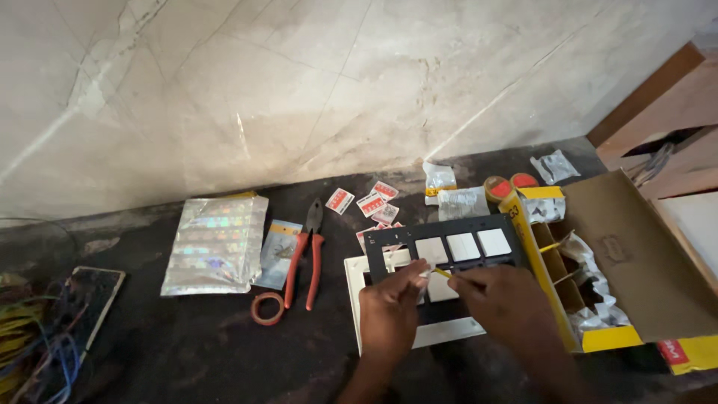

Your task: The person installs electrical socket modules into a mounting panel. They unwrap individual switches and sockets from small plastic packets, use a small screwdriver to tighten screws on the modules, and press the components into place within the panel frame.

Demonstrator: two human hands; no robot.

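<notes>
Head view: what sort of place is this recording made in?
Likely an indoor spot where electrical fitting is under way. On a dark stone ledge against a pale marble wall, both hands work at a black switch frame; red-handled pliers and a bundle of coloured wires lie nearby.

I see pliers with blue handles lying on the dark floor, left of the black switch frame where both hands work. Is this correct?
Not quite: the head view shows the pliers have red handles, not blue. The rest holds: they lie on the dark floor, left of the black switch frame, where the left hand and right hand work.
</notes>
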